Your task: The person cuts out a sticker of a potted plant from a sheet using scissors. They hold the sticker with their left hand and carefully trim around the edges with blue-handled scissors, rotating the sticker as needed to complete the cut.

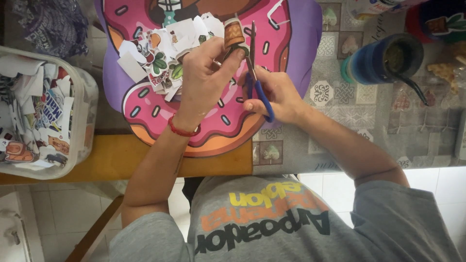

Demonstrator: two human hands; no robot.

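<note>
The left hand (pixel 206 73) pinches a small paper cutout (pixel 234 35), brown and orange, between thumb and fingers. The right hand (pixel 276 94) grips blue-handled scissors (pixel 256 73), whose blades point up just beside the cutout. Both hands are over a pink donut-shaped mat (pixel 213 121). On the mat, behind the hands, lies a heap of cut paper pieces (pixel 165 48). At the left, a clear plastic tub (pixel 80 121) is full of more paper scraps. Far right, a dark cup (pixel 383 60) holds a straw.

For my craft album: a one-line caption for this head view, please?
Left hand holds a paper cutout while right hand works blue-handled scissors.
</note>
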